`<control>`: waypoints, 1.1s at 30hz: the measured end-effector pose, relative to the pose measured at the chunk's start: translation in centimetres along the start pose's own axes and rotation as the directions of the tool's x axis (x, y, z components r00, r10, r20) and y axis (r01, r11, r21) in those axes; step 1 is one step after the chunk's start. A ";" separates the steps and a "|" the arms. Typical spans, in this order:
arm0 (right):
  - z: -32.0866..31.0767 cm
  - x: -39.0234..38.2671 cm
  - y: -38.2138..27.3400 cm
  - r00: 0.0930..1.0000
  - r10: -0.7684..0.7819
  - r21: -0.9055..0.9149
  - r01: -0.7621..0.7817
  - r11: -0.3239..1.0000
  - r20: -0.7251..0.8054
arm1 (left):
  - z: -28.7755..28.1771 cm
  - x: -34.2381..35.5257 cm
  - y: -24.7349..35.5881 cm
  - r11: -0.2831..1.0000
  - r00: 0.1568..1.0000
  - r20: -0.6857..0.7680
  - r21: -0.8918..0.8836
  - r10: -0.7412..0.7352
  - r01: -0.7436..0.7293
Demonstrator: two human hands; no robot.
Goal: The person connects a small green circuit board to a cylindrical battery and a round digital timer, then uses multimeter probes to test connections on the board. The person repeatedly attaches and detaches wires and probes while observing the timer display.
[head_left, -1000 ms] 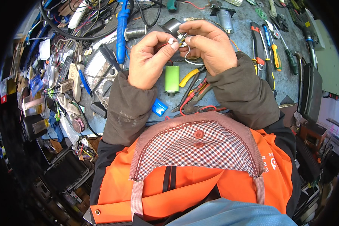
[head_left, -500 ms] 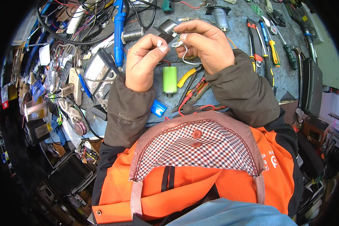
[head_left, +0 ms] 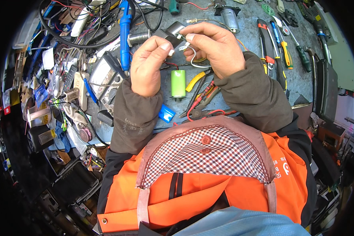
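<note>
My left hand (head_left: 148, 67) is closed, with a small white connector (head_left: 171, 52) pinched between thumb and forefinger. Facing it, my right hand (head_left: 218, 51) pinches the end of a thin white cable (head_left: 193, 59), which loops down below the fingers; the cable's tip is mostly hidden. A dark block-shaped device with a shiny end (head_left: 173, 30) lies just beyond both hands. Under them on the bench, a green cylindrical battery (head_left: 178, 83) has red and black leads at its top. Beside it are yellow-handled pliers (head_left: 194, 81), and nearer me a blue battery pack (head_left: 166, 113).
Red test leads (head_left: 206, 91) and cutters (head_left: 202, 108) lie near the bench's front edge. A small motor (head_left: 229, 19) sits at the back, screwdrivers (head_left: 286, 55) and a utility knife (head_left: 265, 43) to the right. Cables, a blue soldering iron (head_left: 124, 43) and clutter crowd the left.
My left hand has shifted slightly right, bringing the white connector a little closer to and lower beside my right hand. The right hand keeps its pinch, nearly still.
</note>
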State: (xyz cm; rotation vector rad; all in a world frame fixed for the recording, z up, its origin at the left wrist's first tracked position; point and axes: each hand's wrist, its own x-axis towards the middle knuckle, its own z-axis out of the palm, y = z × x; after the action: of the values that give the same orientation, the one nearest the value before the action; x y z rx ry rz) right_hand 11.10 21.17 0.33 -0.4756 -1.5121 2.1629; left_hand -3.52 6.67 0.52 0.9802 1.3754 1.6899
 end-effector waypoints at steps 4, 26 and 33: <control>0.3 -0.2 -0.3 0.999 -0.035 -0.028 0.035 0.999 0.004 | 1.0 -0.2 -0.1 0.995 0.996 -0.078 0.090 0.037 -0.030; 0.8 -0.5 0.2 0.997 -0.074 -0.150 0.077 0.986 0.022 | 1.1 0.0 -1.5 0.864 0.978 -0.158 0.501 0.136 -0.039; 0.5 -0.3 0.7 0.982 -0.166 -0.270 0.184 0.945 0.088 | 1.5 0.0 -1.4 0.779 0.964 -0.164 0.623 0.210 -0.064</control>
State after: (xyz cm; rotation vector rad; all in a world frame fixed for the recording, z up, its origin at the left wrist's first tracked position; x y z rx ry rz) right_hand 11.02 20.42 -0.12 -0.3486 -1.8311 1.8562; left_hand -2.09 7.49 -0.62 1.2951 2.1375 1.5044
